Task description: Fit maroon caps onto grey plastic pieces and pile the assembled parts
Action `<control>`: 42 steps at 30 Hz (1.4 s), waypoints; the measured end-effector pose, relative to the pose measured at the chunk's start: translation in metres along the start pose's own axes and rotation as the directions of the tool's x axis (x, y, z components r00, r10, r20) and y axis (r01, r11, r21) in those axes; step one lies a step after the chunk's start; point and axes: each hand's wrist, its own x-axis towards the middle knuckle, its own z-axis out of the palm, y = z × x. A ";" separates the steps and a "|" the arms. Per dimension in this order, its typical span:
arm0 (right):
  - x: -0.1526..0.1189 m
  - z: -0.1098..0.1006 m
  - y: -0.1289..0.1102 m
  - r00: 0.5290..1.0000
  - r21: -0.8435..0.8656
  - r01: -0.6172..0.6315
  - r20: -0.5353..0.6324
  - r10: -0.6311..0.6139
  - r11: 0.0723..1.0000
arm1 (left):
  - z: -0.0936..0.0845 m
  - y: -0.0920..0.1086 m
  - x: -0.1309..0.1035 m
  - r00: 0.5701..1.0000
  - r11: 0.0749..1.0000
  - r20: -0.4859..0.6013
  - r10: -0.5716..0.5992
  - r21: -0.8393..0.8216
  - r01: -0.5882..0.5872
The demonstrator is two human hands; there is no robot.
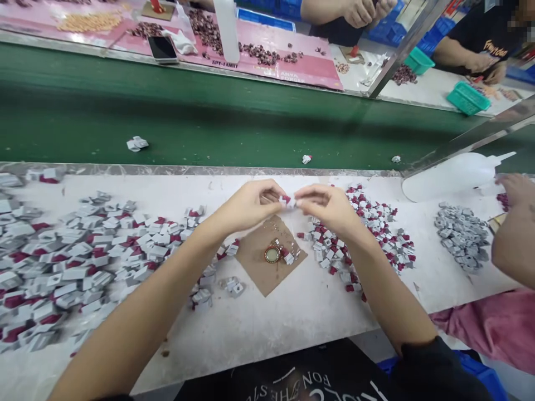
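Observation:
Both hands meet above the back corner of a brown square sheet (pixel 261 278). My left hand (pixel 257 205) pinches a small maroon and white piece (pixel 286 200) between thumb and fingers. From the other side, the fingertips of my right hand (pixel 324 205) are closed at the white end of that piece; whether they hold a separate part is too small to tell. On the sheet lies a small round dish with a red rim (pixel 272 254), and a white and maroon piece (pixel 288 257) rests beside it.
Grey and maroon pieces (pixel 75 267) cover the table's left side; a smaller pile (pixel 334 248) lies by my right forearm. Farther right are a white bottle (pixel 451 175), grey parts (pixel 462 236) and another person's arm (pixel 516 234). A green belt (pixel 209 128) runs behind.

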 end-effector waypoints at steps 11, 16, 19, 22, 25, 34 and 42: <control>0.142 0.014 0.013 0.963 -0.612 -0.113 -0.263 -0.067 0.782 | -0.035 -0.026 0.098 0.826 0.933 -0.510 -0.239 0.115 0.341; 0.109 -0.007 0.012 0.952 -0.318 0.038 -0.275 -0.130 0.947 | -0.044 -0.040 0.105 0.787 0.918 -0.565 -0.248 0.122 0.377; 0.066 -0.029 0.009 0.942 -0.007 0.085 -0.325 -0.083 0.996 | -0.051 -0.048 0.102 0.775 0.901 -0.566 -0.281 0.122 0.416; 0.015 -0.044 0.008 0.920 0.143 0.082 -0.391 -0.019 0.986 | -0.053 -0.052 0.093 0.756 0.901 -0.602 -0.256 0.134 0.412; -0.031 -0.049 0.011 0.913 0.205 0.048 -0.406 0.040 0.978 | -0.041 -0.047 0.081 0.799 0.918 -0.600 -0.053 0.286 0.275; -0.099 -0.028 0.022 0.954 0.218 -0.024 -0.286 0.088 0.976 | 0.052 0.000 0.040 0.895 0.856 0.386 0.224 0.361 -0.370; -0.112 -0.009 0.020 0.946 0.434 -0.082 -0.249 0.207 0.897 | 0.066 -0.012 0.038 0.813 0.745 0.527 0.248 0.433 -0.508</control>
